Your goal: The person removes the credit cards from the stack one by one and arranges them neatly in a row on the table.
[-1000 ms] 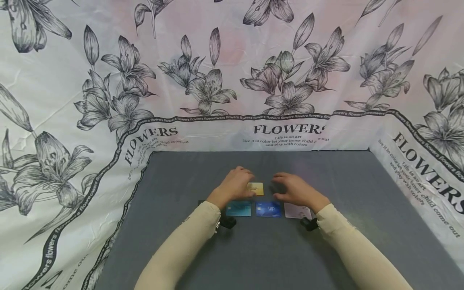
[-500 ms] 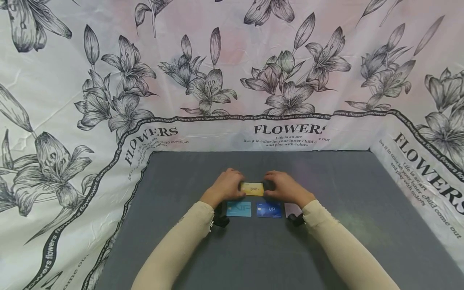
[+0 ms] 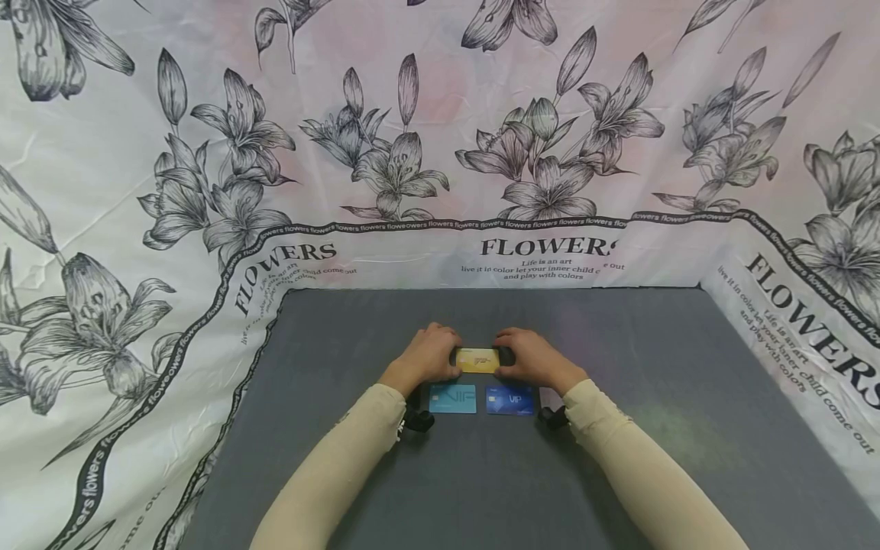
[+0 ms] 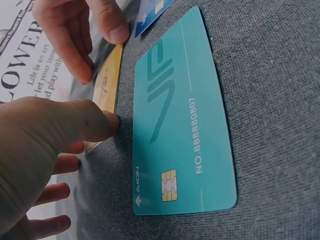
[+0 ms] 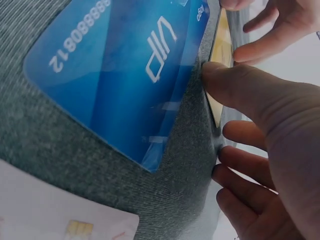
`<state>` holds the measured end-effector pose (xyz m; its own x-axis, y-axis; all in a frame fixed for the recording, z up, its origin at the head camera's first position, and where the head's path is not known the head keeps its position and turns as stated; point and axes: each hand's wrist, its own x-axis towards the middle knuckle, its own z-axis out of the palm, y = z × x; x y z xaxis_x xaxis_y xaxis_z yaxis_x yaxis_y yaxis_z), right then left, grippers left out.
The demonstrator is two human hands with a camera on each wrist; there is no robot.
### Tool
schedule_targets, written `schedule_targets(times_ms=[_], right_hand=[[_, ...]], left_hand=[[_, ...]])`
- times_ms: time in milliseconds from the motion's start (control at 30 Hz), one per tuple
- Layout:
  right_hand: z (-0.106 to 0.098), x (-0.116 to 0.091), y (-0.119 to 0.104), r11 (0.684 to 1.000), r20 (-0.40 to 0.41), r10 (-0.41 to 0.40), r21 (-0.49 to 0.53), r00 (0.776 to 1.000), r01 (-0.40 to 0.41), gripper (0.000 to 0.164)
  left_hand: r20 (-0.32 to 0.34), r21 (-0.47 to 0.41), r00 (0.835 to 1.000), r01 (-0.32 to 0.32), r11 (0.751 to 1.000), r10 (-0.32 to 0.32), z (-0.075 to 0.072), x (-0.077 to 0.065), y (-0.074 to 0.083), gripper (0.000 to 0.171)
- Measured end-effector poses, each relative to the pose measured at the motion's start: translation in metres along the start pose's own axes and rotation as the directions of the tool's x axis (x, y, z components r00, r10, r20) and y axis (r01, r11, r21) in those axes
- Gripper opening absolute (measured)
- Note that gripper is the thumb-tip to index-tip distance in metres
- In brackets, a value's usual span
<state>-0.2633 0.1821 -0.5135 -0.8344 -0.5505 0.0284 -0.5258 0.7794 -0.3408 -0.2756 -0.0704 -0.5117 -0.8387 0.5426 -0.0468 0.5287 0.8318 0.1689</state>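
A gold card (image 3: pixel 477 360) lies on the grey table between my two hands. My left hand (image 3: pixel 429 353) holds its left end, thumb at the near edge and fingers on the far side. At the right end my right hand (image 3: pixel 532 357) does likewise, its thumb (image 5: pixel 217 77) against the near edge. Nearer me, a teal VIP card (image 4: pixel 182 115) lies flat, with a blue VIP card (image 5: pixel 130 60) to its right. A pale card (image 5: pixel 55 210) right of the blue one is mostly hidden by my right arm in the head view.
The grey tabletop (image 3: pixel 481 481) stretches around the cards. A white flower-printed cloth (image 3: pixel 412 256) rises along its back and both sides. Dark wrist-worn devices (image 3: pixel 417 418) hang under both wrists, close to the row of cards.
Both hands have shifted left; the right hand has closed in on the gold card's right end, and the left has drawn back to its left end, uncovering the card.
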Motion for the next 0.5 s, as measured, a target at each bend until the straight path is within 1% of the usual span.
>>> schedule_targets(times_ms=[200,333,500], right_hand=[[0.0012,0.0015,-0.0029,1.000,0.039,0.020,-0.022,0.999,-0.019,0.054],[0.0016,0.0020,-0.0037,0.999,0.039,0.018,-0.042,0.999,-0.017,0.053],[0.0008,0.0021,-0.0036,0.999,0.036,0.005,-0.041,0.999,-0.004,0.052]], left_hand=[[0.026,0.008,1.000,0.002,1.000,-0.002,-0.0003,-0.0002,0.0000,0.040],[0.038,0.011,0.999,0.000,1.000,-0.001,-0.0022,0.0002,0.0008,0.038],[0.043,0.002,0.999,-0.001,1.000,0.001,-0.0036,0.0007,0.0008,0.038]])
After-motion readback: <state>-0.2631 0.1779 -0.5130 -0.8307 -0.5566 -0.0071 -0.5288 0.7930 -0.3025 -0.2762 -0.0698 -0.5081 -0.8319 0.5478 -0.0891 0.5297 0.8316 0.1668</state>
